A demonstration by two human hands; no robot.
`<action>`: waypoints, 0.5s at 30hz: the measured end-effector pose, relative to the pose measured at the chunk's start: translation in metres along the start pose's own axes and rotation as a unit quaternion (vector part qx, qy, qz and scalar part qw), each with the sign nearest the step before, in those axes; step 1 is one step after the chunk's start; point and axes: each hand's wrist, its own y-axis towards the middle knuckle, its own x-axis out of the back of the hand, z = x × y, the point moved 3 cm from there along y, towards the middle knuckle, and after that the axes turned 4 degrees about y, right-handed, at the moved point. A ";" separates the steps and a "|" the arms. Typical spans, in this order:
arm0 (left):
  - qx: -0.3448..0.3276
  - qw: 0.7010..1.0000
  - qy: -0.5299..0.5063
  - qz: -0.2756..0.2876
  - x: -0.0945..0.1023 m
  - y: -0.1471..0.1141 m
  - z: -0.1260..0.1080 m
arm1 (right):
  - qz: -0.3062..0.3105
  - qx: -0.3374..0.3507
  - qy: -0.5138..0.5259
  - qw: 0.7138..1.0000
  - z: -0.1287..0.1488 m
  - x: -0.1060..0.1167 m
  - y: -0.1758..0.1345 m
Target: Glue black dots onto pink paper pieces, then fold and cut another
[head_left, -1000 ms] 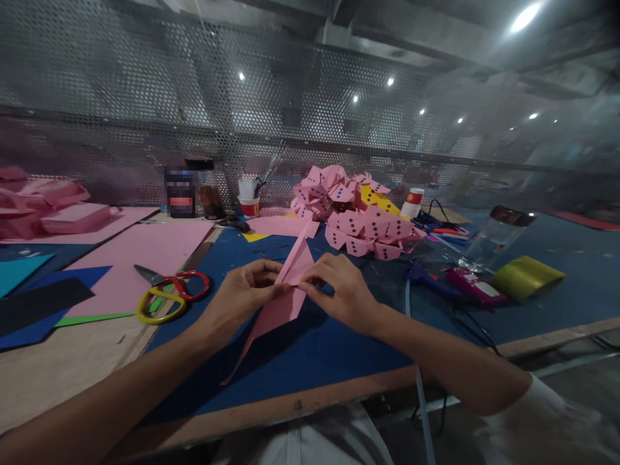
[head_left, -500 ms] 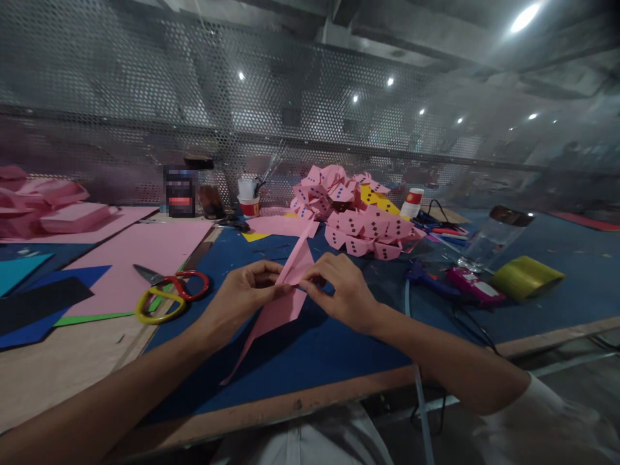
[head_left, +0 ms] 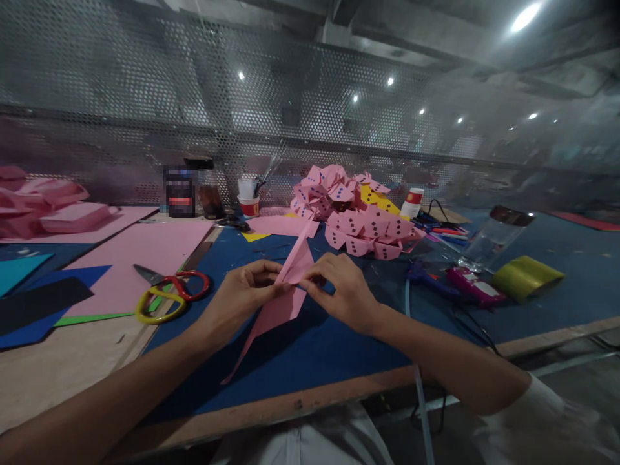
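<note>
A folded strip of pink paper (head_left: 283, 313) is held up over the blue table mat, its lower tail hanging toward the front edge. My left hand (head_left: 242, 290) pinches its left side, thumb in front and fingers behind. From the right, my right hand (head_left: 341, 287) pinches the paper's edge between thumb and forefinger, close to the middle fold. To the left lie scissors (head_left: 169, 294) with one red and one yellow handle loop. Behind the paper sits a heap of folded pink paper pieces (head_left: 363, 229) marked with dark dots.
Pink sheets (head_left: 169, 248) and blue paper (head_left: 29, 323) lie at left. Paper cups (head_left: 249, 205) stand at the back. On the right are a tilted clear jar (head_left: 496, 239), a yellow roll (head_left: 527, 279), a magenta device (head_left: 475, 286) and cables. A perforated metal screen (head_left: 271, 110) rises behind.
</note>
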 end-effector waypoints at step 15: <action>-0.005 1.000 0.004 -0.004 -0.001 -0.001 -0.001 | -0.003 -0.088 0.069 0.994 -0.008 -0.004 -0.004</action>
